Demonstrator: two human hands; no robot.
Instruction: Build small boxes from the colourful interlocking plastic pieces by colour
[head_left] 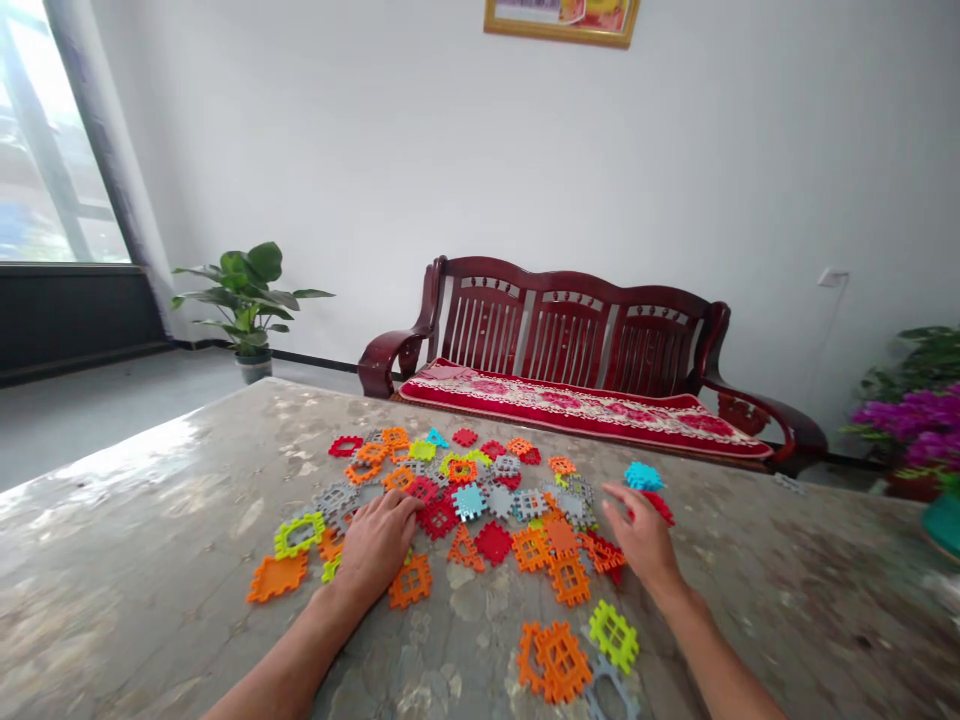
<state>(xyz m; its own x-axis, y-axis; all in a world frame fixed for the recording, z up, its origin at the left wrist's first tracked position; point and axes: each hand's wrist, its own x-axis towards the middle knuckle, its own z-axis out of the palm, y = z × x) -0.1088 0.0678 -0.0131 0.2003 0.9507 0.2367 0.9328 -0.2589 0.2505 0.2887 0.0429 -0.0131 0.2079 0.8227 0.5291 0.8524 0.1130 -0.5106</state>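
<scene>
Our left hand (379, 545) lay flat and open on the plastic tiles (480, 500) scattered across the desk (150, 520). Our right hand (641, 540) touched a red tile (660, 507); we could not tell whether it gripped. Beyond stood a wooden bench (570, 340).

A glossy marbled table (150, 520) carries scattered interlocking plastic tiles (480, 500), orange, red, grey, green, blue, apparently lying flat.
</scene>
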